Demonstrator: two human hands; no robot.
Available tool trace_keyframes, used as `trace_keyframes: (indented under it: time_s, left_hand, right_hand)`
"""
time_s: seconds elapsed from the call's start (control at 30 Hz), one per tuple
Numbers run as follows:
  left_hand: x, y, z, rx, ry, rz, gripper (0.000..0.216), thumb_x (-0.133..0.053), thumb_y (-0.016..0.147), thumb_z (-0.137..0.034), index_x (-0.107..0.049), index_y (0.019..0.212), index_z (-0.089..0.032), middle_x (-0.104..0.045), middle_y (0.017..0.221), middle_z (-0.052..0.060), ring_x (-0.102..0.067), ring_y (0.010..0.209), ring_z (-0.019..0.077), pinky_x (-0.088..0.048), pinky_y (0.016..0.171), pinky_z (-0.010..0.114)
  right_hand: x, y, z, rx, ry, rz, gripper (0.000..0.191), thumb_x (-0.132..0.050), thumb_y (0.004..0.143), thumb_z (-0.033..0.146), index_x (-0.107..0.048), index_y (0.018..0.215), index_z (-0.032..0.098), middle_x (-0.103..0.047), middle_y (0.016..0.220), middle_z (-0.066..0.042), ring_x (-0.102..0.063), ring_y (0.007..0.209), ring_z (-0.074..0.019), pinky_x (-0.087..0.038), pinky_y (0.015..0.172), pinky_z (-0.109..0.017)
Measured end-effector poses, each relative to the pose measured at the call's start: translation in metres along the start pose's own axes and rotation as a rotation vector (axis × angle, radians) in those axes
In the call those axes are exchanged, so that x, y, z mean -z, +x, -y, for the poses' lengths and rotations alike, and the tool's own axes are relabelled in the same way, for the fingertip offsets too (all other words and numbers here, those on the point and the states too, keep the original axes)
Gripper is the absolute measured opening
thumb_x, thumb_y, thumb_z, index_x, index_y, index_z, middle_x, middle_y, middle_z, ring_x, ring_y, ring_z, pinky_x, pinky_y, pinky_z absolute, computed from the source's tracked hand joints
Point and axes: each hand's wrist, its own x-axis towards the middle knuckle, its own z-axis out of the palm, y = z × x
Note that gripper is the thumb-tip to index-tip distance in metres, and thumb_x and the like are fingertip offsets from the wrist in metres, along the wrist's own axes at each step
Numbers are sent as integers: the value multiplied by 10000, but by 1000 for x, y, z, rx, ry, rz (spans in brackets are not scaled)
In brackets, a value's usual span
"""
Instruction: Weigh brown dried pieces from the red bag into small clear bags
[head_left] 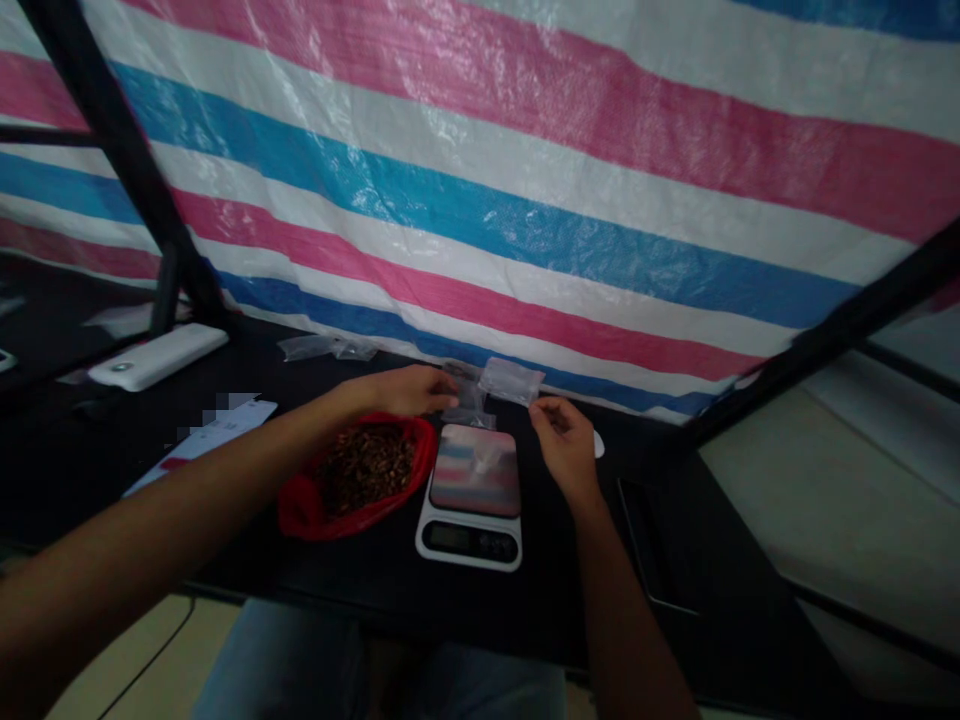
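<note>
My right hand (pixel 564 436) pinches the lower right corner of a small clear plastic bag (pixel 511 382), held up near the striped sheet behind the table. Just beyond the scale, my left hand (pixel 416 390) has its fingers bent together at the edge of other clear plastic bags (pixel 471 410); its grip is partly hard to see. Between my forearms stands a white kitchen scale (pixel 469 500) with a shiny, bare weighing plate. Left of the scale, below my left wrist, an open red bag (pixel 420 465) holds many small brown pieces (pixel 367 465), perhaps nuts or beans.
More crumpled clear bags (pixel 326 347) lie at the table's back. To the left are a white device (pixel 161 357) and a printed sheet (pixel 236 420). A dark phone-like slab (pixel 652 545) lies on the right. Black frame bars (pixel 124 150) flank the striped sheet (pixel 480 220).
</note>
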Motion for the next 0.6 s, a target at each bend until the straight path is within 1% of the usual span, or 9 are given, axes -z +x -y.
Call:
trace_keyframes:
  time_s: [0.07,0.13,0.23,0.33,0.4,0.43,0.5,0.53,0.6]
  left_hand:
    - [-8,18,7,-9,42,11,270,-551,964,-284,-748,1040,-115,-776,983,86,-698,867,216,-510,767,278]
    - [-17,31,8,-57,27,8,242,-606,901,-180,-754,1085,-127,-791,1049,79,-713,939,214,-521,822,264]
    - [-27,43,3,-145,5,-22,353,-666,803,-64,-758,1135,-145,-796,1123,69,-720,1027,205,-526,885,245]
    - [-35,50,-3,-151,16,-54,338,-689,797,-64,-767,1116,-142,-804,1093,72,-735,975,195,-539,843,243]
    - [-40,54,-6,-141,26,-72,299,-705,807,-92,-771,1095,-135,-810,1045,74,-741,915,193,-545,797,244]
    - [-42,57,-8,-135,32,-81,283,-710,805,-97,-774,1079,-132,-813,1016,72,-742,887,191,-546,778,243]
    - [-45,61,-10,-128,47,-101,274,-695,803,-76,-778,1057,-135,-815,991,63,-745,871,185,-547,771,235]
    - [-45,64,-10,-129,55,-116,282,-671,809,-59,-780,1054,-144,-815,1004,56,-746,892,181,-548,795,232]
    - [-41,69,-8,-127,79,-161,337,-598,830,-24,-782,1073,-167,-810,1073,47,-741,989,180,-540,888,236]
  right_hand:
    - [2,4,-13,-35,-98,-6,220,-664,785,416,-691,781,197,-714,779,-42,-643,744,-199,-497,718,-327]
    - [5,5,-22,-89,-167,32,202,-647,770,401,-677,771,202,-715,772,-47,-650,731,-210,-498,713,-339]
    - [9,5,-31,-163,-270,59,142,-633,753,351,-657,764,212,-719,765,-47,-670,736,-227,-501,717,-349]
    - [11,5,-36,-216,-389,21,102,-606,762,310,-649,764,218,-724,776,-52,-676,763,-242,-494,728,-356]
    - [12,6,-37,-231,-437,-45,134,-605,772,304,-667,842,208,-729,820,-61,-664,762,-243,-493,735,-364]
    - [12,6,-37,-217,-444,-76,175,-603,781,301,-677,901,199,-730,856,-69,-656,759,-240,-495,738,-367]
    - [11,6,-37,-137,-428,-98,254,-585,807,289,-687,1011,178,-722,938,-91,-636,746,-227,-503,731,-370]
    - [10,5,-37,-77,-411,-84,267,-570,825,279,-692,1037,172,-714,973,-100,-630,749,-222,-510,735,-373]
    - [7,3,-35,50,-387,1,249,-551,859,254,-714,1030,176,-700,1017,-108,-634,796,-223,-527,784,-387]
